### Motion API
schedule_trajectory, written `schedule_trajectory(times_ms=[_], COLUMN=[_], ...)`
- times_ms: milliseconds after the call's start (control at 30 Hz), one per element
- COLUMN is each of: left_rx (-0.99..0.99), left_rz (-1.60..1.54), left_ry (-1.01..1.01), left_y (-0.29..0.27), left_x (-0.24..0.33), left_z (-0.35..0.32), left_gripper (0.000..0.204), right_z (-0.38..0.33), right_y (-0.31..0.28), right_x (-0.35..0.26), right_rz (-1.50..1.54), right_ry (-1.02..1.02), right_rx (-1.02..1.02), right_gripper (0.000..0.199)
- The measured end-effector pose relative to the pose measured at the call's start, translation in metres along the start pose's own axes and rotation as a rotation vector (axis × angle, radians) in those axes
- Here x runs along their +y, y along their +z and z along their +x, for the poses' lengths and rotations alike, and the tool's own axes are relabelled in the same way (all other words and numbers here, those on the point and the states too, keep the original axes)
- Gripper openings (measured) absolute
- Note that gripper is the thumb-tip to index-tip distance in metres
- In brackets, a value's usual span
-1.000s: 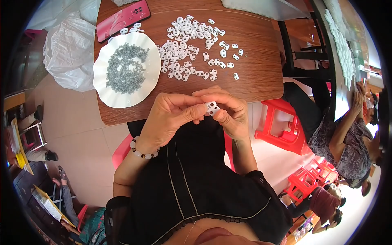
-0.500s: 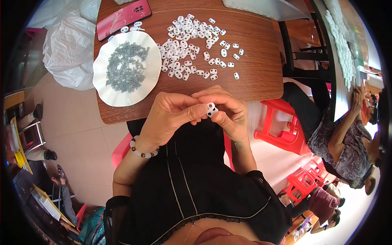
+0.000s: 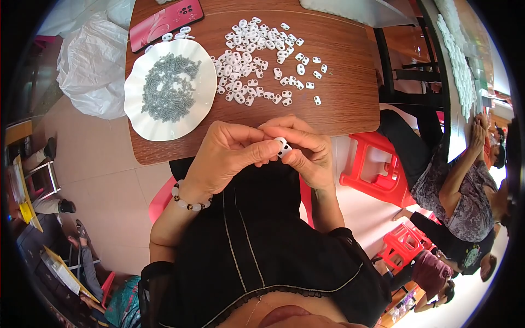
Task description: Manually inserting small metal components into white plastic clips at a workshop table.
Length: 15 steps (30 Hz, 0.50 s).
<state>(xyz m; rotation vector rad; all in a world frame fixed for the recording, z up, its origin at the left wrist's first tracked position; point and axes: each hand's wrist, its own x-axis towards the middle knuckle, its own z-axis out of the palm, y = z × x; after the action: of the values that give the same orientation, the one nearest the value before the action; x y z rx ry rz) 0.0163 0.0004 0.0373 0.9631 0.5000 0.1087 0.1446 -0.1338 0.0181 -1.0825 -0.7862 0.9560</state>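
Fingers of the left hand (image 3: pixel 225 156) and right hand (image 3: pixel 310 154) pinch closed on a small white plastic holed piece (image 3: pixel 284 150) between them, by the near edge of the brown wooden desk (image 3: pixel 344 112). Neither hand is nearer; its long axis is too covered to tell

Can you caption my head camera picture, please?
Left hand and right hand pinching a white two-holed piece near a wavy-rimmed white plate of grey rods.

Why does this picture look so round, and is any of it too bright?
Head view: a fisheye lens makes the rounded frame and black corners; also head view: the bright patch near the lower-right rim is washed out white, while the wooden table shows its grain.
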Motion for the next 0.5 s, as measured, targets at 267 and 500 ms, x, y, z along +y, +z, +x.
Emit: schedule_trajectory(times_ms=[267, 500], left_rx=[0.015, 0.021], left_rz=[0.03, -0.003], left_ry=[-0.011, -0.043], left_y=[0.0002, 0.0018], left_x=[0.0011, -0.0011], left_z=[-0.0026, -0.0033], left_gripper=[0.019, 0.018], right_z=[0.0015, -0.0038], right_y=[-0.0027, 0.003], right_x=[0.003, 0.0067], right_rz=[-0.218, -0.257], right_ry=[-0.11, -0.122], right_rx=[-0.024, 0.071], right_gripper=[0.03, 0.034])
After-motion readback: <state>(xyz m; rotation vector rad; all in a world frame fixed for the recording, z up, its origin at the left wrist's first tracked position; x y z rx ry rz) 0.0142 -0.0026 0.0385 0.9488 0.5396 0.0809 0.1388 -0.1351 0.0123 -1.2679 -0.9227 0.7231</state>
